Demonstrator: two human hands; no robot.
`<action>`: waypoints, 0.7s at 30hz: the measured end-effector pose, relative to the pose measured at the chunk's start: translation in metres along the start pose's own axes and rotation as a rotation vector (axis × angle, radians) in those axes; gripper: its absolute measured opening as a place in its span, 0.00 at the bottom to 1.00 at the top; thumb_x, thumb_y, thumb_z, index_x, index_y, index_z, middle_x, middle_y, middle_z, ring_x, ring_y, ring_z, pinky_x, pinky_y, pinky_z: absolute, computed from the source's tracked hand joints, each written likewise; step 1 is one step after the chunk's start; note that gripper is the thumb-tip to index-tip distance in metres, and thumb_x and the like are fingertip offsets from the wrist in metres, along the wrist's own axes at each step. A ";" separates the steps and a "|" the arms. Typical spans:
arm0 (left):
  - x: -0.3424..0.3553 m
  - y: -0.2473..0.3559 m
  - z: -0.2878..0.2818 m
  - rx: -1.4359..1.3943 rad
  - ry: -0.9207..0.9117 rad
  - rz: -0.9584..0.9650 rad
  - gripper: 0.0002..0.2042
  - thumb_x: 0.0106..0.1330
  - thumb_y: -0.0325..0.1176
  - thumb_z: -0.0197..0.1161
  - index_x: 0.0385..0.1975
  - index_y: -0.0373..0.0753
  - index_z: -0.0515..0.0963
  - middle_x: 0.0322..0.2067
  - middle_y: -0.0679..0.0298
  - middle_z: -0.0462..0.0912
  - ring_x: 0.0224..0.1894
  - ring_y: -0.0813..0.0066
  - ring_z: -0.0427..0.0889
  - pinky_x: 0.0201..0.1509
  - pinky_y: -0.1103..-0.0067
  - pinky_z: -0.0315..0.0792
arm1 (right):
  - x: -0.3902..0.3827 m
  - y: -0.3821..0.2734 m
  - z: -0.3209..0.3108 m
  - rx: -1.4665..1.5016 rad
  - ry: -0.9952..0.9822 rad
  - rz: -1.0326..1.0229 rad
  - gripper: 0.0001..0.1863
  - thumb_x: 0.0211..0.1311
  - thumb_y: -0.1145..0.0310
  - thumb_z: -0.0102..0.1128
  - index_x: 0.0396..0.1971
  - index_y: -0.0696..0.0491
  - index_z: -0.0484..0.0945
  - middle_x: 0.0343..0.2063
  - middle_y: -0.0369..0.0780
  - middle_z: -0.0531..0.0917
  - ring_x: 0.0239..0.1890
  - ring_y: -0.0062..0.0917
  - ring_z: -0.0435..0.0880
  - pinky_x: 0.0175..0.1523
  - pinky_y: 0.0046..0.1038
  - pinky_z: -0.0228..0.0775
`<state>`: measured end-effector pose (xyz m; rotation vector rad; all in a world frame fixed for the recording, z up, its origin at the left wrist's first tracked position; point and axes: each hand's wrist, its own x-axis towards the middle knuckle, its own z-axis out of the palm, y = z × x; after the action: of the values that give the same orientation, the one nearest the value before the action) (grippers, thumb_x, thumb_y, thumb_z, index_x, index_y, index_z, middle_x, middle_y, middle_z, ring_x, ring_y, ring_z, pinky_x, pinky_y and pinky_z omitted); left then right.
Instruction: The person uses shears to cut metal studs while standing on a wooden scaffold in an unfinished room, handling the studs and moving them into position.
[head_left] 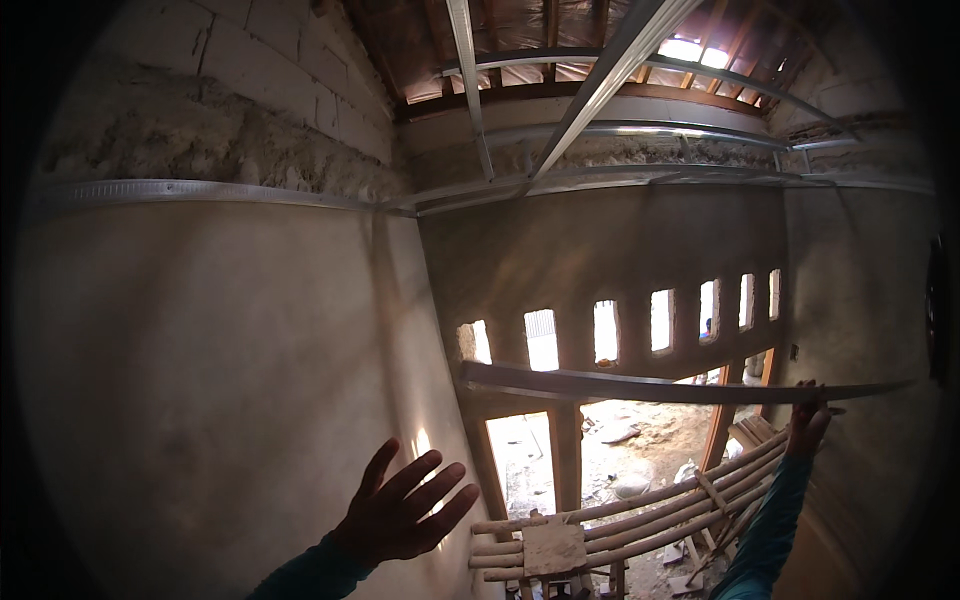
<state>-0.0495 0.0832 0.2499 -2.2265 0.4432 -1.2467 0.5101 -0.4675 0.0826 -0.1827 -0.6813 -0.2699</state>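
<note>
A long grey metal channel (pixel 640 386) runs across the view at chest-to-head height, in front of the openings in the far wall. My right hand (pixel 810 420) grips it toward its right end, fingers wrapped round it. My left hand (pixel 400 500) holds nothing and has its fingers spread, below and left of the channel's left end, in front of the plain plastered left wall (pixel 200 350).
Below is a scaffold of wooden poles (pixel 680 505) with a board (pixel 553 545). Overhead hangs a metal ceiling frame (pixel 600 78) under a timber roof. The far wall (pixel 600 240) has several small openings and larger doorways; rubble (pixel 620 430) lies outside.
</note>
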 end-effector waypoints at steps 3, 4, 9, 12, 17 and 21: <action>0.000 -0.009 0.000 -0.010 -0.004 -0.030 0.23 0.57 0.37 0.74 0.54 0.56 0.77 0.55 0.64 0.77 0.65 0.61 0.72 0.75 0.46 0.57 | 0.055 -0.040 0.008 0.005 -0.389 0.012 0.09 0.76 0.70 0.55 0.44 0.61 0.76 0.36 0.43 0.83 0.38 0.27 0.82 0.69 0.38 0.73; 0.005 -0.008 0.005 -0.022 -0.001 -0.040 0.22 0.59 0.37 0.74 0.54 0.55 0.77 0.54 0.64 0.76 0.63 0.62 0.74 0.75 0.48 0.59 | 0.070 -0.059 0.013 -0.055 -0.076 -0.111 0.10 0.76 0.70 0.55 0.47 0.61 0.77 0.35 0.43 0.83 0.34 0.25 0.81 0.68 0.38 0.74; 0.014 -0.016 0.008 -0.007 -0.075 -0.057 0.18 0.64 0.36 0.71 0.53 0.51 0.77 0.55 0.63 0.77 0.61 0.64 0.77 0.74 0.53 0.63 | 0.129 -0.084 0.051 -0.302 0.216 -0.399 0.16 0.78 0.63 0.55 0.46 0.63 0.82 0.36 0.42 0.85 0.32 0.20 0.79 0.40 0.23 0.75; 0.008 -0.025 0.016 -0.048 -0.087 -0.061 0.17 0.64 0.36 0.71 0.52 0.50 0.78 0.55 0.62 0.77 0.60 0.64 0.78 0.72 0.54 0.65 | 0.178 -0.149 0.055 -1.533 0.228 -0.830 0.22 0.77 0.62 0.55 0.61 0.61 0.75 0.50 0.46 0.85 0.49 0.30 0.83 0.55 0.28 0.77; 0.005 -0.031 0.026 -0.110 -0.172 -0.087 0.12 0.64 0.37 0.72 0.45 0.47 0.82 0.53 0.64 0.80 0.57 0.67 0.80 0.67 0.58 0.71 | 0.233 -0.194 0.100 -1.999 0.328 -1.228 0.27 0.76 0.56 0.55 0.67 0.58 0.72 0.56 0.47 0.83 0.56 0.35 0.84 0.60 0.32 0.76; 0.006 -0.032 0.032 -0.152 -0.187 -0.074 0.10 0.64 0.38 0.72 0.41 0.46 0.83 0.52 0.64 0.81 0.55 0.68 0.81 0.64 0.60 0.73 | 0.263 -0.220 0.143 -2.114 0.362 -1.431 0.30 0.75 0.51 0.55 0.68 0.54 0.71 0.58 0.47 0.82 0.58 0.37 0.83 0.61 0.34 0.76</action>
<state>-0.0184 0.1151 0.2604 -2.4813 0.3971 -1.0594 0.5537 -0.6886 0.3773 -1.6029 0.2542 -2.3000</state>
